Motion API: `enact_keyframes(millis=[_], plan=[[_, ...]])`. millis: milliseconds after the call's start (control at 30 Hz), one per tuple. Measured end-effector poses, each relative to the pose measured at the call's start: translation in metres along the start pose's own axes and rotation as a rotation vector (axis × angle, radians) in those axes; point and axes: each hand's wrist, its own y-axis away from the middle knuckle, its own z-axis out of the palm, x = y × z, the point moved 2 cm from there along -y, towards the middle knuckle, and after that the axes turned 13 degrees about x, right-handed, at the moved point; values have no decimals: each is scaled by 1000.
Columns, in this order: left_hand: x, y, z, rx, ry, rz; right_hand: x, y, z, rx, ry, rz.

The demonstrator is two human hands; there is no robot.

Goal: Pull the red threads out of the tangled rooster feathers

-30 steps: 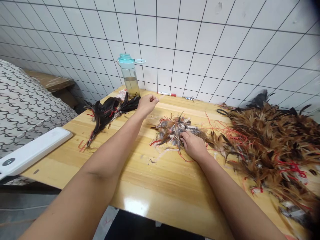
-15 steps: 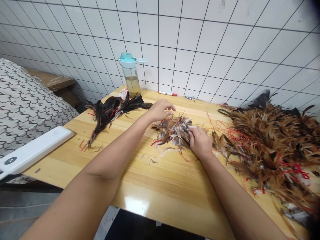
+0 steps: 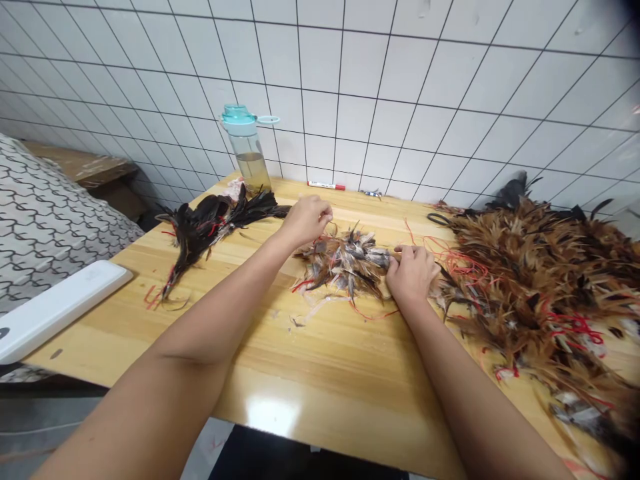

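Observation:
A low heap of loose brown, grey and whitish feathers [image 3: 353, 263] lies mid-table, with red thread at its edges. My left hand [image 3: 310, 220] hovers above the heap's left end, fingertips curled together. Whatever is in that pinch, if anything, is too small to make out. At the heap's right end, my right hand [image 3: 414, 272] rests palm down, thumb and fingers somewhat apart, touching the feather tips. Beyond its fingers spreads a big pile of brown feather bunches [image 3: 535, 267]. Tangled red thread [image 3: 467, 267] lies along that pile's near left side.
Black feather bunches [image 3: 197, 223] tied with red lie at left. A water bottle [image 3: 250, 157] with a turquoise lid stands behind them. A red-capped marker [image 3: 326, 186] lies by the tiled wall [image 3: 370, 120]. A long white device [image 3: 65, 310] sits on the left table edge.
My left hand's fingers have curled inward. My right hand has loosened from the feathers it pinched and turned palm down, slightly right of the heap. The view has shifted slightly right.

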Motion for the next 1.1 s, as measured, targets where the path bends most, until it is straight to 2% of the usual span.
enact_keyframes(millis=[67,133,167,267,300,367,433,500,667,733,833,900,933,1033,1100], plan=[[3,1,-7,36,-79,-30,1,0,2,-3,-23,45],[17,5,-9,38,-66,27,4,-1,4,1,-58,109],[28,8,-7,-4,-20,93,5,-2,5,7,-80,142],[63,24,6,-291,129,328,9,-4,7,34,-157,198],[72,29,12,-358,132,357,10,-4,7,44,-184,196],[82,36,21,-411,118,373,11,-5,6,64,-239,163],[83,37,26,-390,161,348,10,-5,5,89,-304,102],[78,31,25,-323,274,250,8,-4,4,117,-368,37],[52,12,13,-57,712,-276,2,-3,2,120,-453,-69],[44,10,14,-44,859,-391,-1,-2,2,94,-453,-101],[36,10,18,-201,833,-349,-4,0,3,58,-423,-148],[35,11,18,-291,648,-250,-3,1,4,45,-402,-154],[36,12,17,-296,536,-206,-3,0,3,47,-387,-141],[45,12,9,-172,285,-82,0,-3,-1,98,-302,-55],[58,13,4,-58,234,28,2,-8,-7,154,-240,12]])
